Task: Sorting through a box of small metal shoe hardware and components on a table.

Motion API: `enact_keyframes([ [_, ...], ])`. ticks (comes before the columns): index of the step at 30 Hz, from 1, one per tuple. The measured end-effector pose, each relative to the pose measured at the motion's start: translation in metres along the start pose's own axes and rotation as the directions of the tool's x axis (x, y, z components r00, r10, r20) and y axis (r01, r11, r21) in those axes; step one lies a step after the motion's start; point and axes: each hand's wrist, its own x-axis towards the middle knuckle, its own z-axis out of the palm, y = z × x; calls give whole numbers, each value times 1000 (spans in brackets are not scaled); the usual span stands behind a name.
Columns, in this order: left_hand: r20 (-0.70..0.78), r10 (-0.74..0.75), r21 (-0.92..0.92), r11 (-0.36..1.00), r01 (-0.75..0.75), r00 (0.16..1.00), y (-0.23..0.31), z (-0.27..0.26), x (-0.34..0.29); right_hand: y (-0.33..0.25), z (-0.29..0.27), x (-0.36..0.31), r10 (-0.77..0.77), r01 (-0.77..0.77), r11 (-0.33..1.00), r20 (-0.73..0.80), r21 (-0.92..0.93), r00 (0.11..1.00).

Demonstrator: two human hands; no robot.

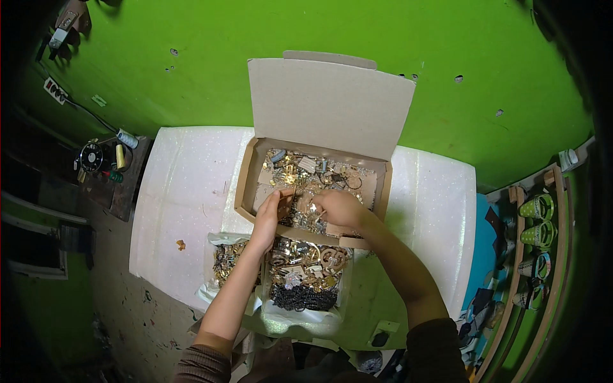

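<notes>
An open cardboard box (241, 191) stands on the white table, its lid raised at the back. Inside lies a loose mix of small gold and silver metal pieces (290, 173), rings and chains. Both of my hands reach into it. My left hand (273, 207) is at the box's left front, fingers drawn together toward the middle; what they hold is too small to make out. Opposite it, my right hand (338, 208) is curled with its fingertips pinched down among the pieces, and anything in them is hidden. The two hands are close but apart.
In front of the box sits a clear tray (348, 281) of gold buckles and black beaded chain (303, 298). A second, lined tray (223, 239) of metal bits is partly behind my left forearm. Shoes (538, 207) stand on a rack at right; thread spools (120, 157) at far left.
</notes>
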Motion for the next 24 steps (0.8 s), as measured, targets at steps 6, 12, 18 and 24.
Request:
enact_keyframes([
  [6, -37, -95, -103, 991, 91, 995, 7, 4, -4, 10, -27, -13, 102, -44, 870, -91, 492, 991],
  [12, -60, -125, -243, 964, 107, 990, 11, 1, -2, -2, -38, -15, 293, -179, 357, 72, 917, 953],
  [18, 17, -122, -390, 913, 119, 992, 22, 11, 2, -8, -47, -11, 342, 55, 120, -93, 991, 935],
  [24, 117, -227, -747, 621, 236, 967, 40, 26, -2, -33, -71, -5, 291, 125, 318, -222, 940, 931],
])
